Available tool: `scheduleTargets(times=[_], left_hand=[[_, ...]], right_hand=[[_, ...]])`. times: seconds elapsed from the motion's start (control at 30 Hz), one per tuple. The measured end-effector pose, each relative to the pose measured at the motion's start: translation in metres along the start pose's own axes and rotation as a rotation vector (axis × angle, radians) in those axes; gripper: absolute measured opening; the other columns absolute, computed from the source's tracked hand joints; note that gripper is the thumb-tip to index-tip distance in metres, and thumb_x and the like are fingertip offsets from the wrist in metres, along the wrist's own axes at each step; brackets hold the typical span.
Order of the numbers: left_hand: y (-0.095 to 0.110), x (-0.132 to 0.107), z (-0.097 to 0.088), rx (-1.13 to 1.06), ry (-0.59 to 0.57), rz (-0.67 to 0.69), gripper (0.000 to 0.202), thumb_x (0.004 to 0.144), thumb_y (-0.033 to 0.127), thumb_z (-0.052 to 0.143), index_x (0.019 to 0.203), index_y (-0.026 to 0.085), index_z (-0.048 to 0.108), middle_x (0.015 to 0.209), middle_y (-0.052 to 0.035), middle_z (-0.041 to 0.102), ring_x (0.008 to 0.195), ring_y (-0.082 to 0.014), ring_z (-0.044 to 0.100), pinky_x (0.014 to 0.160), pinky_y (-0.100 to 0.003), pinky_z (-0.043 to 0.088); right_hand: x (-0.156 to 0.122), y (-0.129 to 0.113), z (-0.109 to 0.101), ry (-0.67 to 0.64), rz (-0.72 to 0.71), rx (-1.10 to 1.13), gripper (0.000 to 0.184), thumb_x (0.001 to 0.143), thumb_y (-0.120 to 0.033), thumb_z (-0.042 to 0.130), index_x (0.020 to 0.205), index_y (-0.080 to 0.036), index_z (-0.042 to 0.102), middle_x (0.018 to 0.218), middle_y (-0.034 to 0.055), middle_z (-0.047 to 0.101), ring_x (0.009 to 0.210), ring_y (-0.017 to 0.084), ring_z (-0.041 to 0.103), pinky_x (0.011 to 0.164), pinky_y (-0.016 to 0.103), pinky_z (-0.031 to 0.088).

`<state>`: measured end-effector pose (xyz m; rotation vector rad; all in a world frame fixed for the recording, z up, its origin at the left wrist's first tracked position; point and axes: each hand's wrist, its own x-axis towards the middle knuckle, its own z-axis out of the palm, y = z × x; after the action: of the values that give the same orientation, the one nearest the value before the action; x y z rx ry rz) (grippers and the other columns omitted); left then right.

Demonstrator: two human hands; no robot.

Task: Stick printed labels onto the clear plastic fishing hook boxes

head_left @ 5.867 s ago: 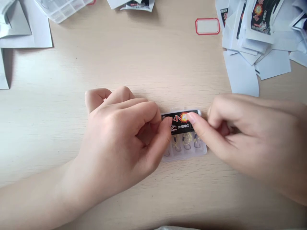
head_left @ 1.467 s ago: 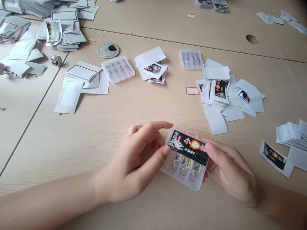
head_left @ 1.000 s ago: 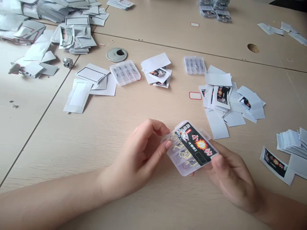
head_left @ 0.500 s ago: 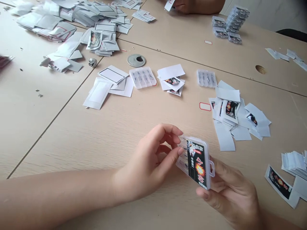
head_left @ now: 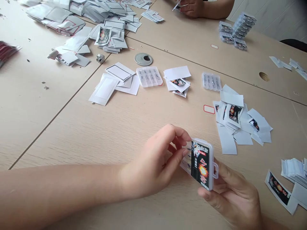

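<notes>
A small clear plastic case (head_left: pixel 211 172) is held tilted above the table's near side. A black label (head_left: pixel 200 163) with red and white characters and an orange burst covers part of its face, and small items show dimly through the uncovered part. My right hand (head_left: pixel 236 195) grips the case from the right, thumb at its lower edge and fingers behind, below the hang loop. At the opposite side, my left hand (head_left: pixel 158 156) has thumb and forefinger closed on the case's left edge beside the label. Its other fingers are curled and partly hidden.
Loose labels and backing papers (head_left: pixel 232 118) lie right of centre, with more label strips (head_left: pixel 279 188) at lower right. Two clear cases (head_left: pixel 150 77) (head_left: pixel 211 81) rest mid-table. Paper packets (head_left: pixel 72 19) heap at upper left. Across the table are another person's hand (head_left: pixel 192 9) and stacked cases (head_left: pixel 243 27).
The view has shifted slightly, so the table items sit a little further right. Both hands keep their hold on the case. The other person's hand shows more fully.
</notes>
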<state>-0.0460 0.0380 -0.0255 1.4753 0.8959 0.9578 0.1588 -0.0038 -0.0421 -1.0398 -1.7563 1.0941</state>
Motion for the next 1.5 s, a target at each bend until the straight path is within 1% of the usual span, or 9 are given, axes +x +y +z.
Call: scheduleTargets(times=[0.13,0.33,0.5,0.6,0.9,1.03,1.17,1.37,1.5], left_hand=[[0.000,0.000,0.000,0.003,-0.016,-0.012,0.010,0.089,0.017,0.046,0.099,0.016,0.043,0.090,-0.0078,0.053,0.074,-0.0129,0.052,0.059,-0.026,0.048],[0.002,0.002,-0.002,-0.054,-0.036,-0.058,0.009,0.089,0.021,0.047,0.097,0.017,0.043,0.088,-0.0068,0.053,0.071,-0.0124,0.052,0.051,-0.022,0.045],[0.002,0.003,-0.002,-0.093,-0.051,-0.041,0.007,0.091,0.022,0.045,0.094,0.016,0.044,0.084,-0.0062,0.053,0.072,-0.0125,0.052,0.058,-0.025,0.047],[0.002,0.003,-0.001,-0.084,-0.049,-0.022,0.008,0.092,0.024,0.045,0.092,0.016,0.045,0.082,-0.0059,0.053,0.070,-0.0119,0.051,0.060,-0.026,0.046],[-0.001,0.005,0.000,-0.041,-0.040,-0.010,0.013,0.094,0.029,0.040,0.088,0.018,0.042,0.073,-0.0027,0.052,0.059,-0.0099,0.046,0.051,-0.024,0.037],[-0.002,0.007,0.000,0.026,-0.018,0.035,0.012,0.094,0.027,0.039,0.086,0.018,0.041,0.069,-0.0014,0.050,0.059,-0.0104,0.044,0.053,-0.025,0.038],[-0.001,0.007,0.002,0.069,0.020,0.052,0.012,0.093,0.026,0.040,0.084,0.018,0.041,0.073,-0.0028,0.051,0.063,-0.0113,0.044,0.057,-0.026,0.041],[-0.001,0.006,0.001,0.064,-0.018,0.053,0.011,0.093,0.025,0.037,0.086,0.018,0.039,0.076,-0.0028,0.049,0.063,-0.0117,0.043,0.059,-0.026,0.040],[-0.002,0.004,0.000,0.082,-0.033,0.078,0.011,0.094,0.025,0.035,0.086,0.019,0.038,0.075,-0.0024,0.047,0.061,-0.0116,0.040,0.056,-0.026,0.038]], right_hand=[[-0.002,-0.002,-0.001,-0.026,0.054,0.017,0.066,0.075,-0.015,0.072,0.134,-0.032,0.048,0.122,0.0034,0.062,0.104,0.023,0.064,0.090,0.034,0.055],[0.001,-0.004,0.000,-0.041,0.035,0.053,0.066,0.077,-0.013,0.070,0.134,-0.034,0.047,0.128,0.0038,0.058,0.109,0.025,0.061,0.092,0.039,0.054],[0.001,-0.005,0.000,-0.062,0.042,0.071,0.068,0.077,-0.010,0.069,0.135,-0.036,0.045,0.134,0.0005,0.053,0.114,0.022,0.058,0.096,0.035,0.052],[0.000,-0.004,0.000,-0.068,0.012,0.044,0.068,0.077,-0.011,0.069,0.136,-0.034,0.045,0.135,0.0012,0.051,0.117,0.023,0.055,0.097,0.037,0.050],[0.001,-0.008,0.005,-0.028,-0.011,-0.004,0.068,0.075,-0.018,0.073,0.135,-0.036,0.046,0.131,0.0022,0.055,0.112,0.024,0.059,0.093,0.036,0.054],[0.000,-0.011,0.009,0.011,0.017,0.009,0.065,0.074,-0.016,0.073,0.133,-0.033,0.050,0.130,0.0032,0.056,0.111,0.025,0.060,0.092,0.036,0.054],[0.000,-0.012,0.010,-0.002,0.070,0.106,0.065,0.076,-0.012,0.071,0.134,-0.032,0.048,0.130,0.0034,0.056,0.110,0.024,0.061,0.093,0.035,0.053],[0.004,-0.013,0.010,-0.038,0.140,0.259,0.060,0.081,-0.011,0.064,0.133,-0.034,0.048,0.129,0.0021,0.057,0.113,0.024,0.059,0.094,0.037,0.052],[0.004,-0.014,0.009,-0.048,0.170,0.300,0.058,0.083,-0.010,0.061,0.134,-0.035,0.047,0.131,0.0003,0.055,0.114,0.022,0.058,0.097,0.034,0.049]])
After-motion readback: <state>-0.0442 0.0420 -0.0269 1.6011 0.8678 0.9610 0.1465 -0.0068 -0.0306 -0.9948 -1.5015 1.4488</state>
